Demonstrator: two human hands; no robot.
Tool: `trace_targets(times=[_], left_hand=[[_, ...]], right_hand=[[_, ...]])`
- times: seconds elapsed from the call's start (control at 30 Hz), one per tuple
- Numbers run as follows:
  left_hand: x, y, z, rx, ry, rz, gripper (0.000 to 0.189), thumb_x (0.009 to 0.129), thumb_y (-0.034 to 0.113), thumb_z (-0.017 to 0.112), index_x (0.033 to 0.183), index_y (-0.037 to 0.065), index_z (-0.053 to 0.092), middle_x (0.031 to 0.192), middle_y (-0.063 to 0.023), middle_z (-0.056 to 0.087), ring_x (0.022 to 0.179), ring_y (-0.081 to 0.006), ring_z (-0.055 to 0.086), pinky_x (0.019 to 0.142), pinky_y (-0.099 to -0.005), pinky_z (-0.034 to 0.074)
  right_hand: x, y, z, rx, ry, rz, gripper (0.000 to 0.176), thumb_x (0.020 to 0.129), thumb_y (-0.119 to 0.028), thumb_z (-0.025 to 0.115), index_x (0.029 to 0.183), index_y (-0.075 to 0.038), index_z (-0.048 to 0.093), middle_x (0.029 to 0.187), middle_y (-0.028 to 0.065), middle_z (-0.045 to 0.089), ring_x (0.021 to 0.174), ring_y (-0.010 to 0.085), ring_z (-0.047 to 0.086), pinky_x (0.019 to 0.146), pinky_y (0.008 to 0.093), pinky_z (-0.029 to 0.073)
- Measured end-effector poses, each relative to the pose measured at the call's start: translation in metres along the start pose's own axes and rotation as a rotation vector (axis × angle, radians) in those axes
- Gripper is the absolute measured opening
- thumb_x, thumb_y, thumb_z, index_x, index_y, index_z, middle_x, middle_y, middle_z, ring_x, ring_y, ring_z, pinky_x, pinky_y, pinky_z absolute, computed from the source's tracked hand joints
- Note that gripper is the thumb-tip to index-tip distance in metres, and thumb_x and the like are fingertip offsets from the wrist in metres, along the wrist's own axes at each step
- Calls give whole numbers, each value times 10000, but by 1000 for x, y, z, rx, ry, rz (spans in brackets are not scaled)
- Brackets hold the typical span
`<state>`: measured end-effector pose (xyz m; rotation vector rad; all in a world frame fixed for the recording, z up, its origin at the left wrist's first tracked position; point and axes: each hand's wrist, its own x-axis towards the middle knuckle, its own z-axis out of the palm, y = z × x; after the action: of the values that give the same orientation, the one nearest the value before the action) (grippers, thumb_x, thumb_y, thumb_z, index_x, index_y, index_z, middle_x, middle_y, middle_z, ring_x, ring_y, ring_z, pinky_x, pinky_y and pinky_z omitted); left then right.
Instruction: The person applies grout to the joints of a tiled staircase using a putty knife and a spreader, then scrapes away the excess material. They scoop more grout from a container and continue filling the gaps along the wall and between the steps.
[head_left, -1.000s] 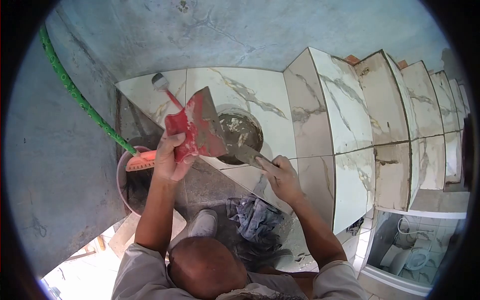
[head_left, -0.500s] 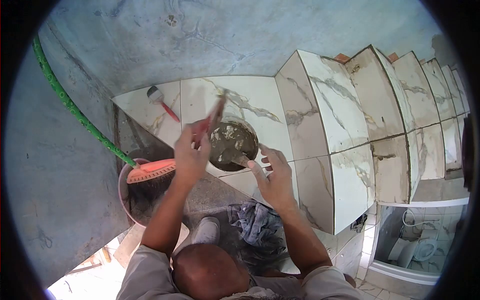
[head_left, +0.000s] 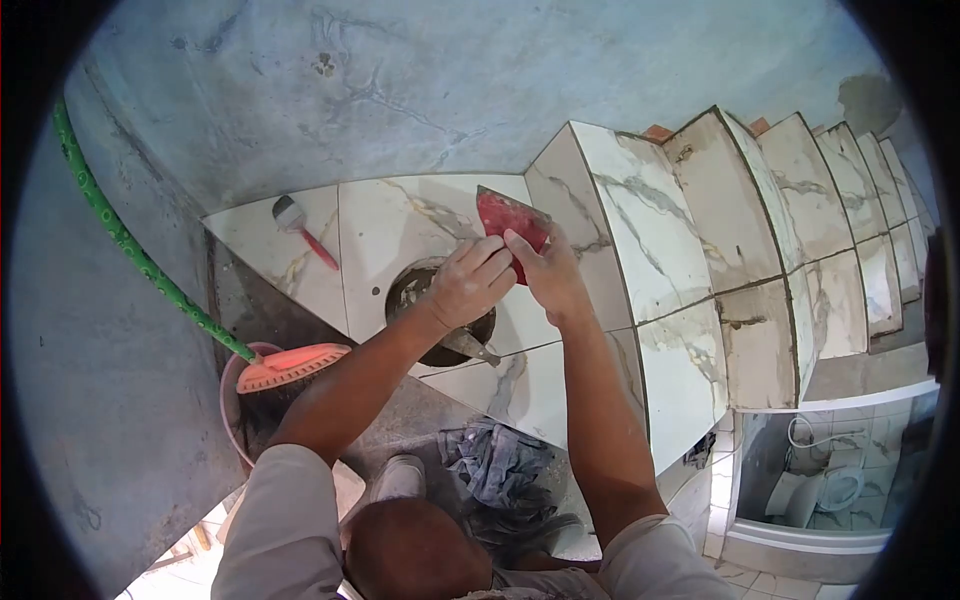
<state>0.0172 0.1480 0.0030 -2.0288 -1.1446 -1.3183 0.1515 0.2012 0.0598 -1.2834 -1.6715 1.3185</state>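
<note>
A flat red spreader (head_left: 510, 215) with a greyish, smeared edge is held up over the marble-look tiles. My left hand (head_left: 470, 283) pinches its lower part, and my right hand (head_left: 546, 275) grips its right side, the fingers of both hands close together. Under my left hand sits a round container of grey-brown paste (head_left: 403, 290), partly hidden by that hand and forearm. A putty knife (head_left: 470, 347) leans in the container, one end over its near rim. Left of it, a red-handled paintbrush (head_left: 305, 232) lies on the tiles.
Tiled steps (head_left: 665, 215) rise to the right. At left, an orange broom (head_left: 292, 367) with a green handle (head_left: 135, 245) stands in a pink-rimmed bucket (head_left: 231, 415). A crumpled grey cloth (head_left: 495, 465) lies near my feet. The blue-grey wall (head_left: 420, 80) runs behind.
My right hand has left the putty knife and taken hold of the spreader. My left hand has moved right with the spreader, which now faces me more flatly.
</note>
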Motion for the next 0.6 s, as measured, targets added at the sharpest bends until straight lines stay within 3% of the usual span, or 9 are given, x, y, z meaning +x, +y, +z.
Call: trace_targets(times=[0.13, 0.2, 0.23, 0.27, 0.33, 0.43, 0.53, 0.57, 0.6], left_hand=[[2, -2, 14, -106, -9, 28, 172, 676, 110, 620, 817, 14, 607, 998, -118, 580, 1039, -293, 557, 826, -391, 502], [5, 1, 19, -128, -36, -12, 175, 679, 118, 617, 821, 16, 612, 1011, -116, 572, 1057, -288, 551, 839, -378, 502], [6, 2, 20, -160, -46, -31, 178, 682, 126, 614, 824, 19, 618, 1023, -114, 564, 1075, -282, 544, 852, -364, 503], [4, 4, 20, -158, -52, -44, 178, 682, 126, 614, 824, 19, 618, 1023, -114, 564, 1075, -282, 544, 852, -364, 503], [5, 8, 26, -162, -133, -94, 148, 681, 127, 614, 793, 32, 629, 1042, -107, 562, 1089, -271, 537, 872, -343, 500], [8, 7, 32, -237, -268, -95, 97, 683, 120, 625, 752, 51, 629, 1076, -105, 566, 1096, -267, 531, 895, -377, 485], [19, -1, 32, -297, -359, -22, 60, 692, 118, 638, 721, 67, 625, 1132, -111, 545, 1096, -276, 524, 913, -423, 464], [20, -1, 34, -303, -356, -20, 60, 692, 118, 638, 721, 67, 625, 1132, -111, 545, 1096, -276, 524, 913, -423, 464], [20, -1, 35, -292, -320, -57, 50, 701, 112, 639, 725, 71, 623, 1158, -117, 531, 1097, -281, 523, 914, -441, 456]], right_hand=[[17, 5, 4, -17, 53, 59, 632, 864, -360, 693, 1266, 70, 463, 1114, 165, 613, 960, 199, 613, 788, 295, 515], [26, 4, -2, 267, -94, 357, 519, 878, -360, 675, 1195, 26, 533, 1024, 111, 631, 898, 152, 608, 735, 273, 511], [27, 2, -6, 387, -227, 371, 378, 886, -347, 662, 1087, -32, 602, 911, 53, 633, 834, 122, 606, 668, 293, 510], [31, 11, -3, 385, -234, 383, 378, 886, -347, 662, 1087, -32, 602, 911, 53, 633, 834, 122, 606, 668, 293, 510], [40, 37, -5, 699, -242, 402, 309, 909, -378, 612, 1014, -88, 633, 850, 30, 637, 808, 124, 612, 654, 306, 510], [40, 57, -7, 962, -355, 425, 363, 913, -405, 564, 1001, -60, 630, 871, 73, 649, 841, 204, 626, 735, 339, 516], [30, 37, 5, 1088, -213, 439, 415, 902, -423, 538, 980, -26, 631, 887, 125, 657, 864, 276, 621, 803, 377, 501], [31, 33, 6, 1086, -207, 438, 415, 902, -423, 538, 980, -26, 631, 887, 125, 657, 864, 276, 621, 803, 377, 501], [33, 31, 7, 1055, -82, 419, 340, 876, -336, 630, 990, -22, 571, 899, 88, 573, 816, 220, 569, 722, 340, 489]])
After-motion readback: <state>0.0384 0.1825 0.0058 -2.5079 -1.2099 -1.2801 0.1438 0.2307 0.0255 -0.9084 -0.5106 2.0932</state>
